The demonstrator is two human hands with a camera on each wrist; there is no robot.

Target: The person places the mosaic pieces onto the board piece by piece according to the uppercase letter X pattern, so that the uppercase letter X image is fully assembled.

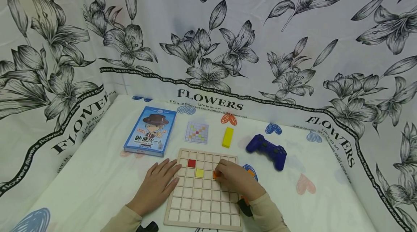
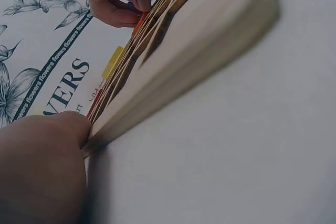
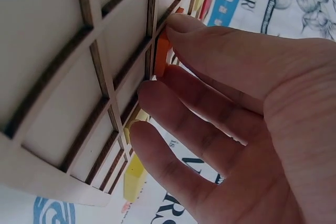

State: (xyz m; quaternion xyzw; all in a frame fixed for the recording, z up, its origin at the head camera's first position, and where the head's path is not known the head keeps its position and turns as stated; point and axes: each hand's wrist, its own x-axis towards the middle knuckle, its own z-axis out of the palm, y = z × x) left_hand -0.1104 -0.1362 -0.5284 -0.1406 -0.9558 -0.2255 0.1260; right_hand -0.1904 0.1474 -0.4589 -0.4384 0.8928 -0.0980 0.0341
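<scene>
A wooden grid board (image 1: 188, 203) with square cells lies in front of me. In its upper rows sit a red tile (image 1: 192, 163) and, one cell lower to the right, a yellow tile (image 1: 199, 173). My right hand (image 1: 236, 179) is over the board's right side and pinches an orange tile (image 3: 162, 53) between thumb and index finger, right at a cell; its other fingers reach toward the grid. Beside the board's left edge, my left hand (image 1: 158, 185) rests palm down with fingers extended, thumb and fingertips at the frame.
Behind the board lie a small card (image 1: 197, 133) with a coloured grid pattern and a yellow block (image 1: 228, 137). A blue game box (image 1: 150, 130) is at the back left, a blue game controller (image 1: 267, 151) at the right. A flower-printed curtain (image 1: 208, 54) borders the table.
</scene>
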